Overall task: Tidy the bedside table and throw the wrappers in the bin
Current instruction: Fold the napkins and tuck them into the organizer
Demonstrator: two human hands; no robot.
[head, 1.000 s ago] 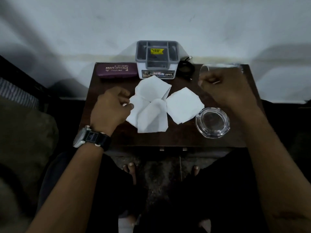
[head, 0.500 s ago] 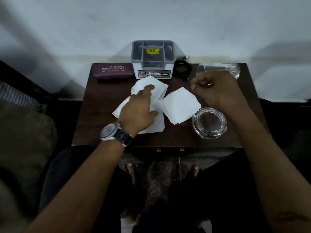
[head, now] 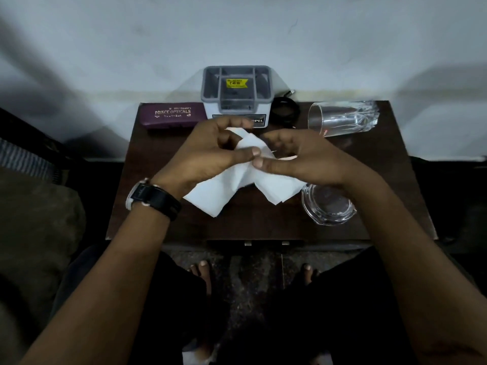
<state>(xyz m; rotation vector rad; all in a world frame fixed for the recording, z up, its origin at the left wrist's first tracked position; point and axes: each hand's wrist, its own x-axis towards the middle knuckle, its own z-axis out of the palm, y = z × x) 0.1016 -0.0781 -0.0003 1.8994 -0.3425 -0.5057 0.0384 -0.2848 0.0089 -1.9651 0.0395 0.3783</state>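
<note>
Several white paper wrappers (head: 218,192) lie bunched in the middle of the dark wooden bedside table (head: 263,227). My left hand (head: 208,154), with a black watch on its wrist, curls over their left side. My right hand (head: 297,159) cups them from the right. Both sets of fingers are bent around the papers and the two thumbs nearly touch above them. Parts of the wrappers are hidden under my palms.
A maroon spectacle case (head: 172,115) lies at the back left, beside a grey-and-white organiser box (head: 237,93). A black cable coil (head: 286,111) and a tipped drinking glass (head: 342,118) lie at the back right. A glass ashtray (head: 329,206) sits front right. My bare feet show below.
My right hand has come down from near the glass to the papers. My left hand has shifted right and both now close around the wrappers, which are gathered together instead of spread flat.
</note>
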